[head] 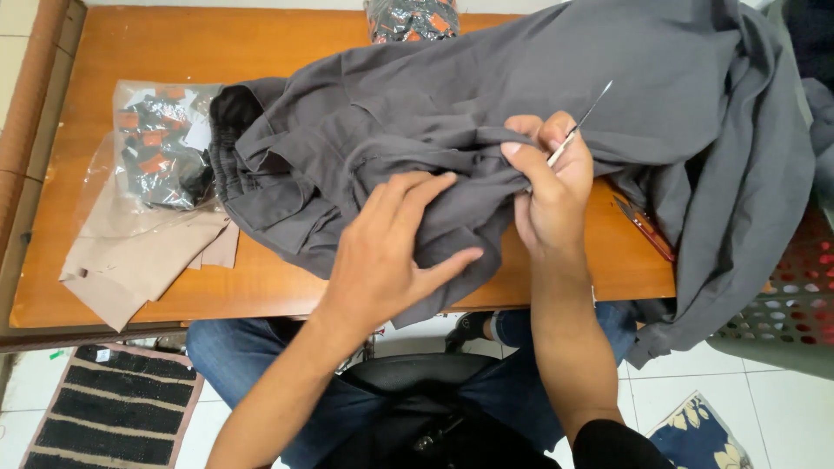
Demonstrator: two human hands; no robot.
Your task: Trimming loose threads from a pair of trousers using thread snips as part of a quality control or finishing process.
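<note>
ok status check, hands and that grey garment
Left hand open, flat on the grey garment. Right hand pinching a fabric fold, grip shut on a thin metal tool. Scissors lie beside it on the table.

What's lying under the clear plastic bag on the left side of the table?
Under the clear plastic bag lie tan fabric pieces, spread on the wooden table. Only their lower parts show; how far they run under the bag, or whether anything else lies there, is hidden.

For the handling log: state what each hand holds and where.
Right hand pinches a thin metal tool at its lower end, with a fold of grey garment. Left hand presses flat on it.
</note>
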